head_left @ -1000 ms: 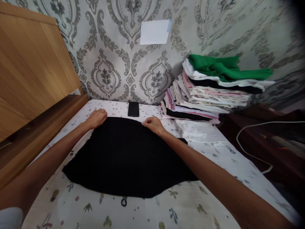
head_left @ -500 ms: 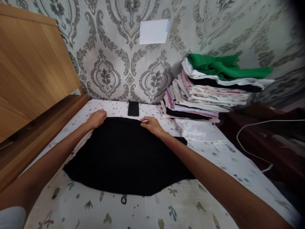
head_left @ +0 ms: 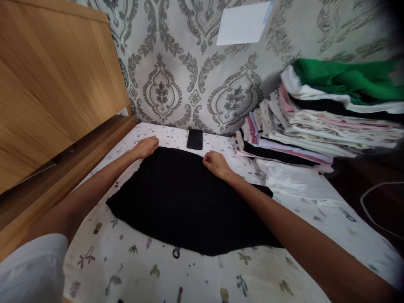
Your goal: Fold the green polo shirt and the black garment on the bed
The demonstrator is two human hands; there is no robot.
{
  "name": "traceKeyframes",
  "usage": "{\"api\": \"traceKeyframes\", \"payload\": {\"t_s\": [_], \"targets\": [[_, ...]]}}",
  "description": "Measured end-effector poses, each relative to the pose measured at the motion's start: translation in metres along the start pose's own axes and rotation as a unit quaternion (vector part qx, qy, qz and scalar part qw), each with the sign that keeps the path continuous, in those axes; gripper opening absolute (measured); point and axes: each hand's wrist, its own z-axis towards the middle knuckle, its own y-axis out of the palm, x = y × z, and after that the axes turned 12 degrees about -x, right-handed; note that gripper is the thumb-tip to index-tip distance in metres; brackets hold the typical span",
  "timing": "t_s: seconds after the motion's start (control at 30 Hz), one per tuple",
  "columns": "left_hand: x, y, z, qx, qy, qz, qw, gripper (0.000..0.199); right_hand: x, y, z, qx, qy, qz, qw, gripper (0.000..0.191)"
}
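Note:
A black garment (head_left: 195,206) lies spread on a white sheet printed with small plants; its exact kind cannot be made out. At its far left corner my left hand (head_left: 147,147) is closed on the edge, fingers bent together. My right hand (head_left: 217,164) pinches the far edge further right, thumb and fingertips pressed together. Part of the garment's right side is hidden beneath my right forearm, and a narrow black piece of it shows beyond the arm.
A black phone (head_left: 195,139) lies by the wall, just past the garment. On the right rises a tall stack of folded clothes (head_left: 315,126), green on top, beside a white folded cloth (head_left: 296,181). Wooden furniture (head_left: 63,71) borders the left; a white cable (head_left: 366,198) hangs at right.
The view has turned a little left, so things sit further right. My right hand's fingers have closed into a tighter pinch on the garment's edge. My left hand keeps to its corner.

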Motion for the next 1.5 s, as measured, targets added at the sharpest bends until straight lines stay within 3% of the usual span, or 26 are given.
{"api": "traceKeyframes", "payload": {"t_s": [0.2, 0.47, 0.6, 0.73, 0.8, 0.9, 1.23, 1.4, 1.5], "targets": [[-0.001, -0.001, 0.001, 0.012, -0.002, 0.006, 1.0, 0.015, -0.004, -0.017, -0.002, 0.066, 0.012, -0.054, 0.996, 0.02], [0.009, 0.002, -0.001, 0.021, 0.005, 0.023, 1.0, 0.016, 0.002, -0.015, -0.002, -0.015, 0.043, -0.051, 0.998, 0.016], [0.044, 0.0, -0.009, 0.058, 0.022, 0.034, 0.997, 0.018, 0.003, -0.016, -0.004, -0.021, 0.093, -0.034, 0.995, 0.027], [0.102, 0.002, -0.015, 0.073, 0.148, 0.041, 0.985, 0.019, -0.001, -0.023, -0.003, -0.012, 0.171, -0.024, 0.985, 0.02], [0.125, 0.006, -0.014, 0.065, 0.193, 0.037, 0.978, 0.019, -0.003, -0.026, -0.004, -0.013, 0.197, -0.015, 0.98, 0.03], [0.141, 0.013, -0.011, 0.055, 0.222, 0.026, 0.973, 0.021, -0.003, -0.029, -0.008, -0.028, 0.211, 0.007, 0.977, 0.047], [0.14, 0.033, -0.012, 0.063, 0.271, -0.035, 0.96, 0.033, -0.006, -0.029, -0.008, -0.054, 0.17, 0.177, 0.968, 0.036], [0.14, 0.03, -0.006, 0.034, 0.293, -0.053, 0.954, 0.036, 0.0, -0.033, -0.015, -0.052, 0.194, 0.158, 0.967, 0.023], [0.141, 0.029, -0.003, 0.003, 0.289, -0.065, 0.955, 0.039, 0.003, -0.033, -0.018, -0.064, 0.207, 0.154, 0.964, 0.031]]}}
